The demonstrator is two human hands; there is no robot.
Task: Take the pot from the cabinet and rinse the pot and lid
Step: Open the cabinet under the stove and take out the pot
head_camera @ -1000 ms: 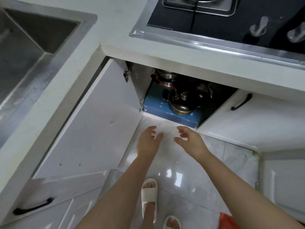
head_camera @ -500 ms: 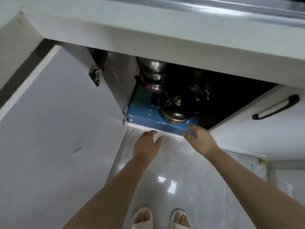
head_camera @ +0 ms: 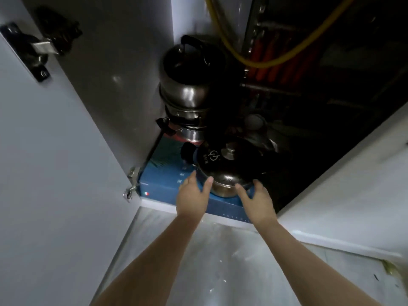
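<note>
The pot point(head_camera: 227, 184) is sitting at the front of the open cupboard point(head_camera: 106, 85), on top of a blue box point(head_camera: 163, 184). Its dark lid point(head_camera: 223, 160) is resting on it, with a small knob in the middle.

The person is reaching in with both hands. The left hand point(head_camera: 192, 195) is spread open, with the thumb touching the pot's left side. The right hand point(head_camera: 257, 199) is open too, curling in by the pot's right side. Neither hand is gripping yet.

I think the best way is to get one hand on each side, squeeze gently, and keep the pot flat so the lid is not sliding off. A black handle point(head_camera: 187, 151) is sticking out to the left, so it could bump the stack of metal pots point(head_camera: 185, 93) standing just behind.

The back of the cupboard is very dark. Something round and shiny is sitting behind the pot, but I cannot tell what it is. A yellow hose point(head_camera: 260, 62) is hanging up high. The far side of the pot is hiding in shadow, and the bottom edge of the picture is cutting off both arms.
</note>
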